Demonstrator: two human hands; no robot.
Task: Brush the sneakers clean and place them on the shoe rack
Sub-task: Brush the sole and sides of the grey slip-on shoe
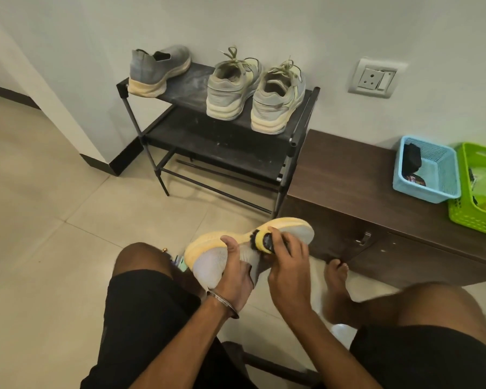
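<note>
While seated low in the frame's centre: left hand (234, 272) gripping grey sneaker (216, 265) on its side, yellow sole up; right hand (288, 262) fingers curled round brush (264, 242), bristles against sole. Upper centre, shoe rack (230, 141) bearing matching sneaker (156, 70), laced pair (254, 91)

Green basket (473, 189): cut off by right edge; contents blurred, not identifiable. Blue basket (427, 171): holds a dark object and a printed item, label too small to read. Brush (265, 242): handle covered by right hand (289, 265); only bristles and yellow end show. Sneaker (236, 248): opening hidden behind left hand (233, 279). Small items on the floor behind the left knee (177, 259): mostly hidden, unidentifiable. Cabinet (362, 197): runs off right edge.
</note>
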